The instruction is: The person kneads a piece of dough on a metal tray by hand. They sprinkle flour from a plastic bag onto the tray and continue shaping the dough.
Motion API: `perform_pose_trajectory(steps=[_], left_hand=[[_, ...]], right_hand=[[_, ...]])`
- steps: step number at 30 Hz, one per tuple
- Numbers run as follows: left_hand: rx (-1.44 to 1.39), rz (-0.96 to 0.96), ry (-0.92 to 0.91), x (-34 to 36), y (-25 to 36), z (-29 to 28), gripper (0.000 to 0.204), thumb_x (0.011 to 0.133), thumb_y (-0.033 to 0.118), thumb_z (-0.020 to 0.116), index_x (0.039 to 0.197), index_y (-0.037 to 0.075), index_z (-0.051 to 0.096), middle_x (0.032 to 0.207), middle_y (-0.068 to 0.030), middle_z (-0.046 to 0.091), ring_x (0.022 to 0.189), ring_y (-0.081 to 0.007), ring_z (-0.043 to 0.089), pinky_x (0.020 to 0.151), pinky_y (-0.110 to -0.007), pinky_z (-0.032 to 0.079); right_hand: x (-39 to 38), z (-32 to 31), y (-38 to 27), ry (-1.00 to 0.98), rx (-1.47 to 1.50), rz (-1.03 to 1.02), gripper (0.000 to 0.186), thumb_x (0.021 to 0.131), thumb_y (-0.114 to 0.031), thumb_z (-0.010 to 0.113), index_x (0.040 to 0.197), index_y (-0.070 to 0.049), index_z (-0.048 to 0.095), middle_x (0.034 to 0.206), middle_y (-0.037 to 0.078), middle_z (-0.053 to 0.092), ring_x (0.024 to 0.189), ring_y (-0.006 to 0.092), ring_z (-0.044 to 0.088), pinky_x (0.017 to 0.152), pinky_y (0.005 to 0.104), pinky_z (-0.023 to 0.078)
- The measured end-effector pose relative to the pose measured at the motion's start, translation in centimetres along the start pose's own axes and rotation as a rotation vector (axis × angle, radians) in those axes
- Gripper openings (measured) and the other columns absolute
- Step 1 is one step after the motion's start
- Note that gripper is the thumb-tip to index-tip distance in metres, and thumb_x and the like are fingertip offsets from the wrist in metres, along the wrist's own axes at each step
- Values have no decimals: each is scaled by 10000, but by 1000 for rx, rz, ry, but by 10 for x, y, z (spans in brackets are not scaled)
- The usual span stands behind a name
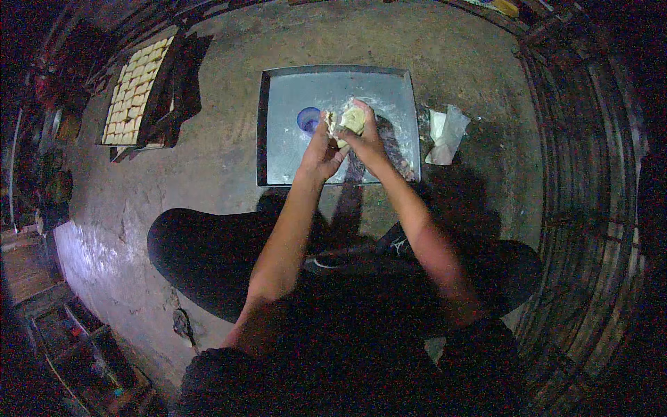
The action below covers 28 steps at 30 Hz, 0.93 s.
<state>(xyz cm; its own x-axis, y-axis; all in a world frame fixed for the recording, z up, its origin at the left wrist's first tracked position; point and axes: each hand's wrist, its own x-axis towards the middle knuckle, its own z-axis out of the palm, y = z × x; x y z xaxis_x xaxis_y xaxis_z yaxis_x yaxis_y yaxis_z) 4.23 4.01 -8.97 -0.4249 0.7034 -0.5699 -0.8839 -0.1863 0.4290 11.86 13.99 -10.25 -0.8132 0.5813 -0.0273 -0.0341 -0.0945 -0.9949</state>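
Both my hands are raised over a large grey metal tray (292, 163) dusted with white powder. My right hand (368, 142) is closed around a lump of pale, doughy material (353, 119). Close beside it, my left hand (321, 154) grips a smaller pale piece (328, 121) at its fingertips. Whether the two pieces are joined is hard to see. A small blue round bowl (306, 119) sits in the tray, just left of my left hand. White powder and crumbs lie scattered on the tray's right side.
Right of the tray lies a crumpled white plastic bag (448, 135) on the concrete floor (229, 132). A tray of pale dough pieces in rows (132, 97) stands far left. My crossed legs (208, 254) border the near side. A wooden box (83, 347) sits at lower left.
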Motion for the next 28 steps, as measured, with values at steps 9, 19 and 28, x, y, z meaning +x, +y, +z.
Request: perform_pose_trajectory(steps=[9, 19, 28], left_hand=[[-53, -14, -49, -7, 5, 10, 386, 979, 422, 482, 1219, 124, 526, 1206, -83, 595, 1088, -244, 603, 925, -371, 513], [3, -21, -40, 9, -23, 5, 362, 987, 395, 466, 1189, 106, 551, 1187, -72, 619, 1034, -227, 628, 911, -349, 518], [91, -77, -72, 13, -12, -10, 402, 972, 451, 499, 1253, 164, 531, 1185, -47, 620, 1100, -181, 602, 876, -258, 532]], right_hand=[[-2, 0, -24, -103, -69, 7, 814, 739, -71, 746, 1422, -127, 307, 1276, 95, 469, 1185, 222, 469, 1023, 367, 381], [13, -33, -10, 108, -202, 24, 274, 877, -78, 617, 1148, -62, 574, 1119, 56, 612, 1023, 159, 574, 907, 287, 446], [11, -28, -21, -263, -265, 30, 607, 828, -162, 699, 1371, -142, 428, 1288, 67, 518, 1135, 162, 519, 963, 321, 435]])
